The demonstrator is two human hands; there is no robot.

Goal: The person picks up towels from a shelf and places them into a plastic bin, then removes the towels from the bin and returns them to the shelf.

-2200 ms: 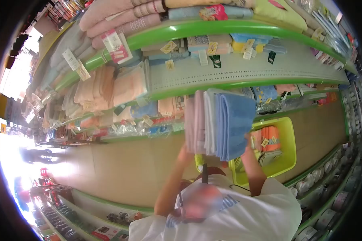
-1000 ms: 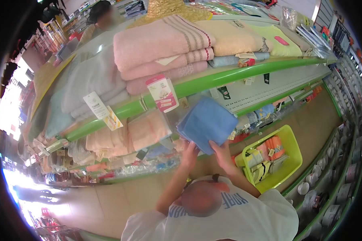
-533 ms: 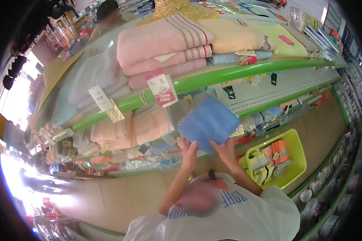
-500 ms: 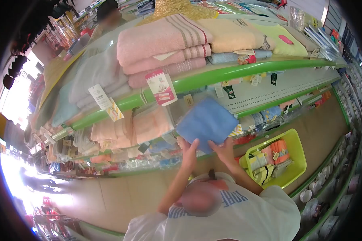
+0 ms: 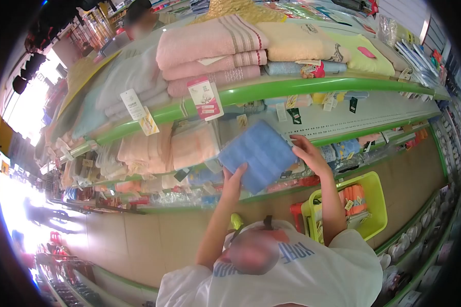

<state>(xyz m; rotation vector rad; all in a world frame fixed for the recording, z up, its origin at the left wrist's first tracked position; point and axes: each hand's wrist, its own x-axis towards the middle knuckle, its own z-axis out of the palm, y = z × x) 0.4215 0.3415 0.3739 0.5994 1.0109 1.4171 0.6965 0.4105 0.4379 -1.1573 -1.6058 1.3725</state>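
A folded blue towel [image 5: 258,156] is held up in front of the shelves, its broad face tilted toward me. My left hand [image 5: 234,179] grips its lower left edge, the thumb lying on top and the fingers hidden beneath. At the towel's right corner is my right hand [image 5: 311,156], fingers extended and apart, with the thumb right at the edge. Behind the towel, folded peach towels [image 5: 194,146] lie on a lower shelf. Pink towels [image 5: 210,46] are stacked on the top shelf above, with a paper tag [image 5: 205,100] hanging below them.
A yellow-green basket [image 5: 376,204] with several folded towels stands on the floor at the right, partly behind my right forearm. The shelf's green edge [image 5: 271,92] runs across the view. Another person [image 5: 141,20] is at the far upper left. More shelves line the lower right.
My right hand has moved from the towel's lower edge up to its right corner, and its fingers have spread. The blue towel has turned slightly, still in my left hand.
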